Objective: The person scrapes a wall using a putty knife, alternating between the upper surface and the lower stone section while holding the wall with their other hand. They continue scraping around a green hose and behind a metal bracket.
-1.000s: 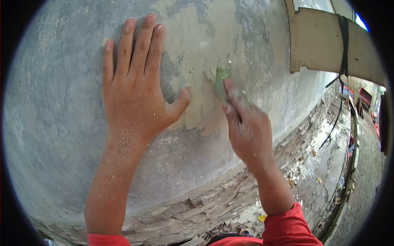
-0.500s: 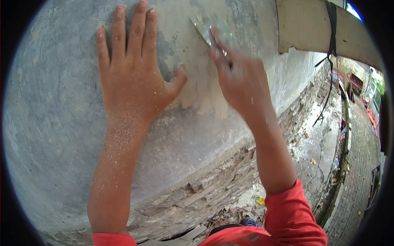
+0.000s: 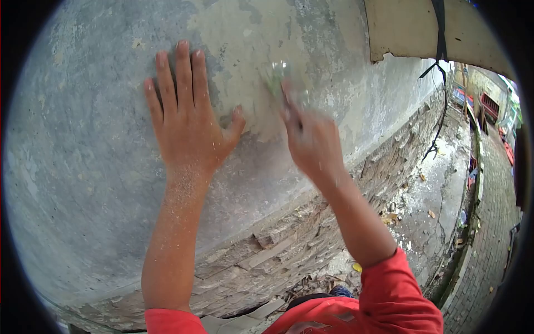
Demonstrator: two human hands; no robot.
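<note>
Scraper [image 3: 276, 78]: the long axis runs on a diagonal out of the right hand [image 3: 312, 142], and the blade end points up and slightly left into the pale patch [image 3: 250, 33] of the grey wall [image 3: 83, 167]. The blade lies over the lower middle of that patch. Whether its edge touches the surface cannot be told, because motion blur smears it. The blade reads as a pale, greenish, half-transparent smudge, and a short dark length of handle shows between the fingers. The right hand is closed around the handle, sits just below the patch and is itself blurred. The left hand [image 3: 186, 122] lies flat and spread on the wall just left of the patch, gripping nothing, with the thumb tip at the patch's lower left edge. Fine dust covers its wrist and forearm. A chipped board [image 3: 400, 28] crossed by a black strap [image 3: 440, 33] sits to the upper right of the patch. Exposed brick courses [image 3: 289, 245] run well below it.
</note>
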